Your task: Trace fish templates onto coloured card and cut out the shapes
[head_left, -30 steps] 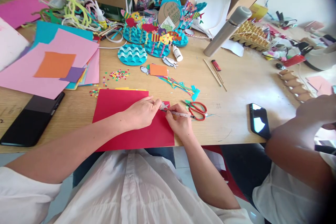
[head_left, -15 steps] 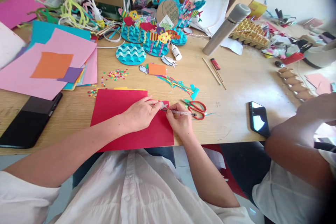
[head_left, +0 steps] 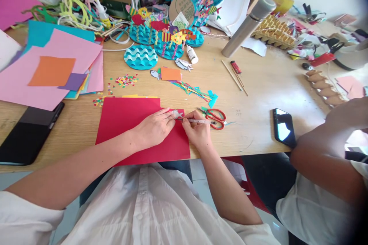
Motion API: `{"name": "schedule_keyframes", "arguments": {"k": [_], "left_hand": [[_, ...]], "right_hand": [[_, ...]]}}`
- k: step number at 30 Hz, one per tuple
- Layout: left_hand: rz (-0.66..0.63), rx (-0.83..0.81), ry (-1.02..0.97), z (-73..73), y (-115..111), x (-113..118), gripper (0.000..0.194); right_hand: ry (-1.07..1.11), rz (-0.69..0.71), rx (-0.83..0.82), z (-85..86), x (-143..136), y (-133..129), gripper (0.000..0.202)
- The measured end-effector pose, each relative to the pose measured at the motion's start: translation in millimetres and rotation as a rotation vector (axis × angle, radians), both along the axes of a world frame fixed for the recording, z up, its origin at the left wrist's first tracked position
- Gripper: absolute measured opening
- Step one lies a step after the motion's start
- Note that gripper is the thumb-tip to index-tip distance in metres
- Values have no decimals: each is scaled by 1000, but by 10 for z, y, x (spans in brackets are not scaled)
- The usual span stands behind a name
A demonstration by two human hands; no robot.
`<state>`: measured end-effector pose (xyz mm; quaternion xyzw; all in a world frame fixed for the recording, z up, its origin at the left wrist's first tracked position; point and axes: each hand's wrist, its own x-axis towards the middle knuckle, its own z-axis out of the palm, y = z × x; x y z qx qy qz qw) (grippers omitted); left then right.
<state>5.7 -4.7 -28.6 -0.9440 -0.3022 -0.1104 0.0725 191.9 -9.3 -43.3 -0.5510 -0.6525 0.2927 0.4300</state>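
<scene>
A sheet of red paper lies at the table's front edge. My left hand rests flat on it, fingers stretched out beside a small pale fish-shaped paper cutout. Between the fingers of my right hand is a slim pen, its tip close to the cutout's lower edge. Just right of that hand lie red-handled scissors. Above the red sheet are an orange paper piece and thin coloured paper strips.
Coloured sheets and a black tablet-like case lie left. Blue fish decorations, a glue bottle and a steel flask stand behind. A phone and another person's arm are at right.
My left hand has drawn back slightly, so more of the fish cutout shows. The pen has stayed nearly in place, and the view has shifted a little.
</scene>
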Motion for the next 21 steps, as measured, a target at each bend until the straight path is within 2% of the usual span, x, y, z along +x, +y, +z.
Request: {"name": "schedule_keyframes", "arguments": {"k": [14,21], "left_hand": [[-2,29,11,-17,-15,9,40],[-4,-13,-35,-22,-24,13,40]], "right_hand": [[20,4,-27,26,-19,15,8],[-9,-4,5,43,-22,8,9]]}}
